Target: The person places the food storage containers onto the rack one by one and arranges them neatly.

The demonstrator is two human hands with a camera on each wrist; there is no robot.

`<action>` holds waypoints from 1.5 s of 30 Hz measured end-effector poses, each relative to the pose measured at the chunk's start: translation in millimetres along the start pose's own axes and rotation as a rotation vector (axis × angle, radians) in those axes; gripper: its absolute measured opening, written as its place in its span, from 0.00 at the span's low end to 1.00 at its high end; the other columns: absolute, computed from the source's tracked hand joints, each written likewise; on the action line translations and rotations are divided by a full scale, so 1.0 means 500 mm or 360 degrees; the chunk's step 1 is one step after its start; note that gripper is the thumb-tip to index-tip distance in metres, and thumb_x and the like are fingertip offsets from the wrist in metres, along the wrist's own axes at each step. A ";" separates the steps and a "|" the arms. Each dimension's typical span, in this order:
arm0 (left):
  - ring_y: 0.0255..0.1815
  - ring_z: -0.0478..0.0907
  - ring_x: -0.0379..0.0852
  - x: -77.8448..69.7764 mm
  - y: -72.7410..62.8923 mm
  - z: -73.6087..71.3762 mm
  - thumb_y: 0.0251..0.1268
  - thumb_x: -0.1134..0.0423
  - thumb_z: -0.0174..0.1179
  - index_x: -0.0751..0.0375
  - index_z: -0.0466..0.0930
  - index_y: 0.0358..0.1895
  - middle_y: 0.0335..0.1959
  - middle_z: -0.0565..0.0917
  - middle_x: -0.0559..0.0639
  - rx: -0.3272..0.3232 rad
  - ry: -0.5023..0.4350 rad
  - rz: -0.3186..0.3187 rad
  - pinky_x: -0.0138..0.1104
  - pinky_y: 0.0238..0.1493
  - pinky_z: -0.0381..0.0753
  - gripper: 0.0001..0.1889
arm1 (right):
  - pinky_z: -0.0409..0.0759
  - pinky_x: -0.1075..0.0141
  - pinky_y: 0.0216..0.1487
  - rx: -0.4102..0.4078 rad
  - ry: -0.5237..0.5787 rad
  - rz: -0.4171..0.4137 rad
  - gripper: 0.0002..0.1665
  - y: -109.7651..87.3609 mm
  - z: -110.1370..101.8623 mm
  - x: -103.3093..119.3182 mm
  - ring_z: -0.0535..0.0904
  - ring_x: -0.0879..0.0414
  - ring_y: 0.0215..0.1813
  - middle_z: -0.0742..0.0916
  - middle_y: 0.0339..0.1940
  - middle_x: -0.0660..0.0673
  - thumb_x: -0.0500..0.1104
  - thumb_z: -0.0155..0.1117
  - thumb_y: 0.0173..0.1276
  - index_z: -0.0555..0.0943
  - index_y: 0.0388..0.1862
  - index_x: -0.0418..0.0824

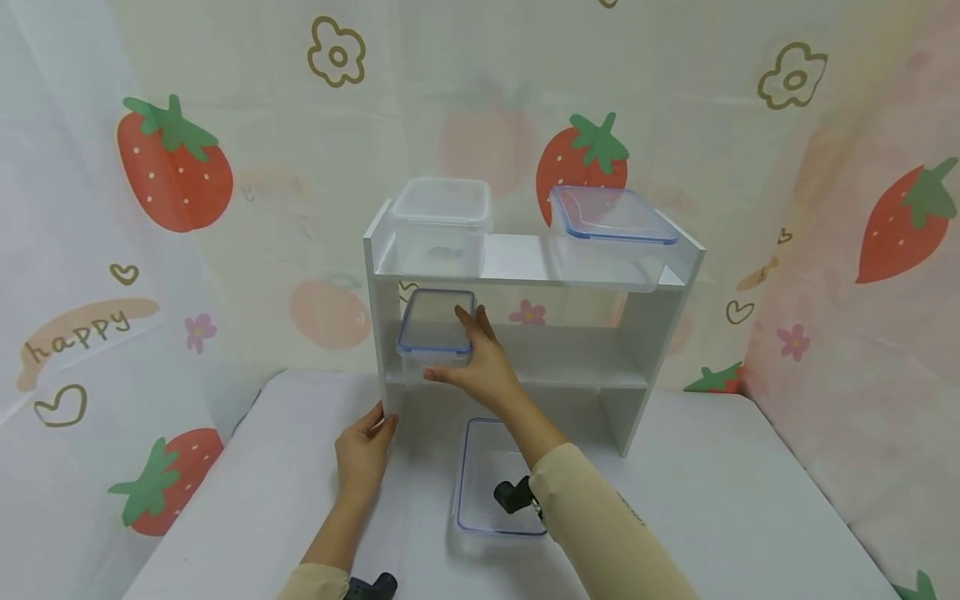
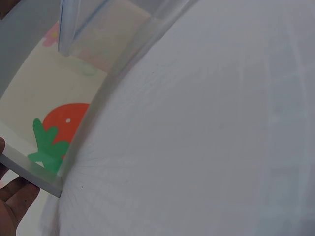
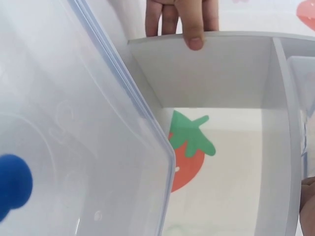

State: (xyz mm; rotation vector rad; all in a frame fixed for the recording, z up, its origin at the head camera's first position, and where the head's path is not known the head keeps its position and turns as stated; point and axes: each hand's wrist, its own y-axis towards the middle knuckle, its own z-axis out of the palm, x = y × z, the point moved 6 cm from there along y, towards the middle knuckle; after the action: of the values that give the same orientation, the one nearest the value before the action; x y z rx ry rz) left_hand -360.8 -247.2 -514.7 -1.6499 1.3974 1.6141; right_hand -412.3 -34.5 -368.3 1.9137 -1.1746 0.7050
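Note:
My left hand (image 1: 362, 454) grips the lower left side panel of a white two-tier shelf (image 1: 558, 354), thumb on the inner face and fingers outside, as the right wrist view shows. My right hand (image 1: 483, 362) holds a small clear food container (image 1: 435, 321) with a blue-rimmed lid, at the left end of the middle shelf. Its fingers reach over the lid's right edge, and the thumb lies along the front wall. In the right wrist view only part of the right hand (image 3: 308, 206) shows at the right edge.
On the top shelf stand a clear container with a frosted lid (image 1: 442, 200) and, at right, a container with a blue-rimmed lid (image 1: 615, 215). A larger blue-rimmed clear container (image 1: 480, 492) sits on the white table (image 1: 712, 500) in front, partly under my right forearm.

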 end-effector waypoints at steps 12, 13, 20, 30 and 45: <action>0.52 0.88 0.56 0.002 -0.002 0.001 0.72 0.58 0.66 0.60 0.81 0.64 0.61 0.84 0.58 0.0011 0.0017 -0.0009 0.38 0.46 0.89 0.21 | 0.58 0.44 0.81 -0.0046 -0.0013 -0.0006 0.75 -0.006 -0.009 -0.002 0.47 0.43 0.85 0.48 0.87 0.42 0.62 0.85 0.48 0.46 0.86 0.59; 0.52 0.88 0.55 0.001 -0.002 0.000 0.71 0.58 0.66 0.60 0.81 0.64 0.60 0.84 0.58 0.0011 0.0015 -0.0008 0.38 0.45 0.89 0.21 | 0.58 0.45 0.81 -0.0048 -0.0019 -0.0009 0.74 -0.006 -0.009 -0.001 0.47 0.43 0.85 0.49 0.87 0.42 0.62 0.85 0.49 0.47 0.86 0.58; 0.52 0.88 0.56 -0.004 -0.001 -0.003 0.71 0.58 0.66 0.61 0.81 0.64 0.60 0.84 0.59 0.0006 0.0000 -0.0009 0.37 0.46 0.89 0.21 | 0.60 0.43 0.79 -0.0026 -0.0094 -0.0062 0.70 -0.017 -0.015 0.012 0.50 0.42 0.85 0.51 0.87 0.42 0.62 0.84 0.51 0.51 0.85 0.56; 0.53 0.87 0.57 -0.007 -0.002 0.001 0.72 0.59 0.66 0.62 0.81 0.64 0.60 0.84 0.60 0.0013 0.0019 0.0013 0.43 0.50 0.88 0.21 | 0.60 0.43 0.80 -0.0069 -0.0113 -0.0156 0.63 -0.048 -0.028 0.035 0.53 0.42 0.84 0.56 0.85 0.37 0.61 0.80 0.57 0.56 0.84 0.48; 0.53 0.87 0.57 -0.007 -0.003 -0.001 0.72 0.59 0.66 0.61 0.81 0.64 0.61 0.83 0.59 0.0007 0.0009 -0.0013 0.32 0.40 0.89 0.21 | 0.58 0.41 0.80 -0.0102 0.0045 -0.0195 0.58 -0.101 -0.046 0.046 0.54 0.44 0.84 0.60 0.85 0.41 0.57 0.79 0.60 0.58 0.83 0.48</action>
State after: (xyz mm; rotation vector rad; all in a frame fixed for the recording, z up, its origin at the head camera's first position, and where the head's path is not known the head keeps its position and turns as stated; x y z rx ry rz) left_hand -358.6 -245.8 -511.6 -1.6570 1.3946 1.6017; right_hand -358.5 -12.3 -353.8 1.8983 -1.0409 0.6195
